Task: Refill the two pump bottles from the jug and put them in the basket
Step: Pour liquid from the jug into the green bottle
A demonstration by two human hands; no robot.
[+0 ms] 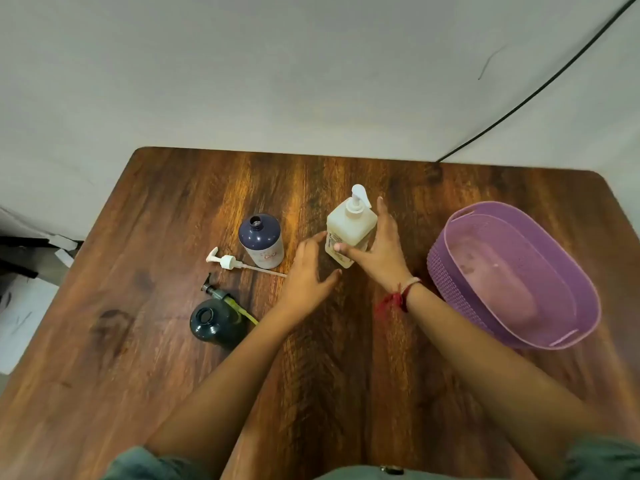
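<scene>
A cream bottle (pixel 348 226) with a white pump on top stands upright at the table's centre. My right hand (pixel 379 251) holds it, thumb across its front and fingers along its right side. My left hand (pixel 308 275) is open just left of it, fingertips at the bottle's lower left edge. A navy bottle (pixel 261 242) stands open, its white pump (pixel 228 262) lying on the table in front of it. Nearer me stands a dark green bottle (pixel 214 323), also open, with its dark pump (pixel 221 295) lying beside it. The purple basket (pixel 450 258) sits at the right with nothing in it.
The wooden table (pixel 138 341) has its far edge against a pale wall. A black cable (pixel 540 91) runs down the wall to the table's back right. White papers (pixel 24 327) lie off the table's left edge.
</scene>
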